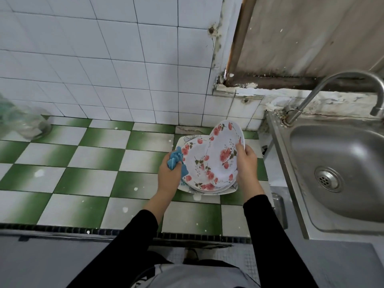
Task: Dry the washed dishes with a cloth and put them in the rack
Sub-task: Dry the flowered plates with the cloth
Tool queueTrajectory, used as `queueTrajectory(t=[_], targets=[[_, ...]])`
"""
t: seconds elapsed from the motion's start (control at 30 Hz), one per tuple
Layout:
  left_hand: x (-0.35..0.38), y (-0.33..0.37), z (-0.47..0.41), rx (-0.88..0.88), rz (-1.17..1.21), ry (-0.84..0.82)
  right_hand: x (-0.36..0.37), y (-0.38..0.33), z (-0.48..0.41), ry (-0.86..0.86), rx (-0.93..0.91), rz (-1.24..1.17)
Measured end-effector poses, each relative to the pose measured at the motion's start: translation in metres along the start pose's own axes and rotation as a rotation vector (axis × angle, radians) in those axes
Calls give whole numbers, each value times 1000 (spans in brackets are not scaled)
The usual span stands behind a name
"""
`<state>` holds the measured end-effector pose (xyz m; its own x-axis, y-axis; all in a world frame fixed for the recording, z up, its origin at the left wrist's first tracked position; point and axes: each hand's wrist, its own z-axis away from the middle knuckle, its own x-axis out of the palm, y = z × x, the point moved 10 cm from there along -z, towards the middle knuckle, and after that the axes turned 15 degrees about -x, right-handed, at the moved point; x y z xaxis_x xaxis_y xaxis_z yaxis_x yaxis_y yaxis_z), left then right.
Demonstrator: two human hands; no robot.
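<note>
A white plate with red flowers (pixel 223 146) is tilted up on edge above a stack of plates (pixel 197 179) on the green and white tiled counter (pixel 87 169). My right hand (pixel 246 163) grips this plate's right rim, thumb on its face. My left hand (pixel 169 177) holds a bunched blue cloth (pixel 175 161) at the stack's left edge. The lowest dish in the stack is a square one with grey leaf prints. No rack is in view.
A steel sink (pixel 340 173) with a drain and a curved tap (pixel 332 88) lies to the right. A clear plastic bag (pixel 20 121) sits at the counter's far left. White wall tiles rise behind. The counter's front edge runs below my arms.
</note>
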<state>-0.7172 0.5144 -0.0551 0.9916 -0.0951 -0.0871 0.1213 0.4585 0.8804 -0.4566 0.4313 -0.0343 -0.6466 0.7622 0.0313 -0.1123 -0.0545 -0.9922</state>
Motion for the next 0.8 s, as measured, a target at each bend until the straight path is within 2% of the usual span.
queueTrajectory(t=[0.47,0.67,0.8], targets=[[18,-4,16,-34,73,44,-8,-34,13,-42,-141,-73],[19,6,25,-5,104,61,-9,-37,15,-32,-72,-277],[13,26,37,95,154,153,-6,-33,21,-25,9,-404]])
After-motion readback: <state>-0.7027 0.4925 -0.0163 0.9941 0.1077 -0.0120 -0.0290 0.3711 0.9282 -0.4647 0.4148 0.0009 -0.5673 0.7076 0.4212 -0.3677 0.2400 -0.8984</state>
